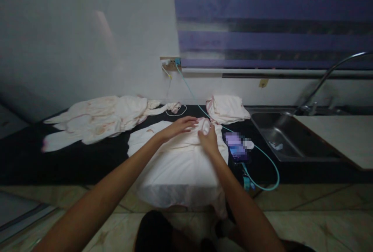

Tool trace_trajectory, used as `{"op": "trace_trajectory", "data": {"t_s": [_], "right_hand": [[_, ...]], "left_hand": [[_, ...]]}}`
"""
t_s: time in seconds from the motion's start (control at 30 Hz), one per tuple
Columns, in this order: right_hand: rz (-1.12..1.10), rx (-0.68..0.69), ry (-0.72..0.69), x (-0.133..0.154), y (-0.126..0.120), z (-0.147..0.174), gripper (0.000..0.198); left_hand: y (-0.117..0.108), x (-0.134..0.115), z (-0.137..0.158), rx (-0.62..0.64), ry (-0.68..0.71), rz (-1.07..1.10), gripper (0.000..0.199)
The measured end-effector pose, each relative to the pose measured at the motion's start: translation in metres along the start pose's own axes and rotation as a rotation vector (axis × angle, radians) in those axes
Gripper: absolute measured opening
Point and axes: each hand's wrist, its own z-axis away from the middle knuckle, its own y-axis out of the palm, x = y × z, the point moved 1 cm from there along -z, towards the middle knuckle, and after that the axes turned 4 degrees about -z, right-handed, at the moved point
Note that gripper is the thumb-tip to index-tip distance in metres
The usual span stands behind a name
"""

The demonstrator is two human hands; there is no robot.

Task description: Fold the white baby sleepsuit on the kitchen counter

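Observation:
A white garment [180,166] lies spread on the black counter in front of me, its lower end hanging over the front edge. Near its far end, my right hand [209,140] is closed on a bunched bit of the cloth between thumb and fingers. My left hand [184,125] rests on or just over the garment, left of the right hand, with its fingers stretched out and holding nothing. Behind the right hand sits a folded stack of pale cloth [229,108]. Several more pale garments [101,118] lie in a loose, overlapping heap on the left.
A phone [237,147] with a teal cord [276,170] lies right of the garment. Farther right are a steel sink [291,139], a curved faucet [323,75] and a white board [346,135]. Cables run from a wall socket [171,63] at the back.

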Motion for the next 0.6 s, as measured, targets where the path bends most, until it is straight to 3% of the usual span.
{"op": "trace_trajectory", "data": {"t_s": [0.13,0.23,0.3,0.43,0.6], "right_hand": [[0.383,-0.028,-0.206,0.012,-0.021,0.001,0.057],[0.599,-0.025,-0.307,0.027,-0.023,0.009,0.06],[0.698,0.071,-0.349,0.033,-0.014,0.017,0.061],[0.828,0.308,-0.341,0.019,0.009,0.031,0.053],[0.91,0.368,-0.27,-0.019,0.014,0.039,0.053]], "left_hand": [[0.014,0.025,0.01,-0.057,0.053,-0.6,0.067],[0.032,0.054,0.019,-0.005,-0.078,-0.873,0.068],[0.046,0.071,0.025,-0.004,-0.141,-1.013,0.064],[0.067,0.089,0.033,-0.085,-0.09,-1.179,0.062],[0.056,0.092,0.035,-0.085,-0.079,-1.173,0.065]]}}
